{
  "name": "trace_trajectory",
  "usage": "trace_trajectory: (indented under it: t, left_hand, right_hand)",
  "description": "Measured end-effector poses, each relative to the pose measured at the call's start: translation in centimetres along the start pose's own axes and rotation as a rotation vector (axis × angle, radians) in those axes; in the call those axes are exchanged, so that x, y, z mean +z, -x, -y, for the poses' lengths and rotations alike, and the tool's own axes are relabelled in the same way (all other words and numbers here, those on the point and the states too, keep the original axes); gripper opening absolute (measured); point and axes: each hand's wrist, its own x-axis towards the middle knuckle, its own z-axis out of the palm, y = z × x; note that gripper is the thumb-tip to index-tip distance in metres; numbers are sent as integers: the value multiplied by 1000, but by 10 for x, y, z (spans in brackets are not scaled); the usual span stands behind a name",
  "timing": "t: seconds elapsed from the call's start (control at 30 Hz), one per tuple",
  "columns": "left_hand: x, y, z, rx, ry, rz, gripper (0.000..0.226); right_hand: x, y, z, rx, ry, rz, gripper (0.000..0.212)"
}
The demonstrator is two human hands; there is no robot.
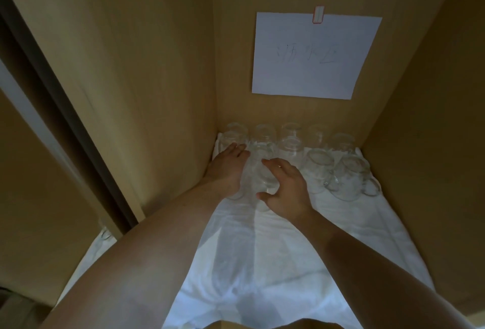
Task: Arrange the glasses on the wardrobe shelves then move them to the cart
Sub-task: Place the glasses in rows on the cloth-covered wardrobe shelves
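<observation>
Far left, past the wardrobe's side panel (126, 66), you can make out a faint glass (106, 233) on a strip of white cloth, too dim to read further.

Inside the compartment, your left hand (227, 168) reaches in along the left wall, fingers stretched forward and fairly straight, resting against the leftmost glasses; whether it actually grips one you cannot tell, since the clear glass blurs under it.

Just to its right, your right hand (284, 188) curls over a glass (265, 181) in the front row, thumb low at its near side and fingers arched over the top, holding it.

The glasses stand on a white cloth (262, 263) that covers the shelf. A back row of glasses (290, 133) lines the rear wall. Further right, two handled glass mugs (349, 176) sit near the right wall, just beside each other.

Above them, a white paper sheet (315, 55) is taped to the back panel, with faint handwriting.
</observation>
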Motion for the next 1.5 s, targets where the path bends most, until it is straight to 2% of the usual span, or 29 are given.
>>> trace_trajectory:
  t: [0.43,0.7,0.83,0.97,1.23,1.5]
  left_hand:
    - [-2,2,-1,19,-5,-16,86]
    - [-10,9,-8,-15,-35,33,91]
    - [-15,17,-15,-42,-115,-8,89]
    - [-28,27,-18,-59,-97,-8,85]
    - [-60,67,-48,-125,-1,-80,86]
    - [-71,128,-88,-144,-2,-142,93]
  right_hand:
    - [-5,-14,16,100,74,132,84]
    - [-14,-14,32,218,144,282,95]
    - [-26,-12,41,316,146,229,102]
    - [-41,-1,46,364,139,201,98]
    - [-74,31,62,317,187,222,94]
    - [-110,79,83,236,235,245,90]
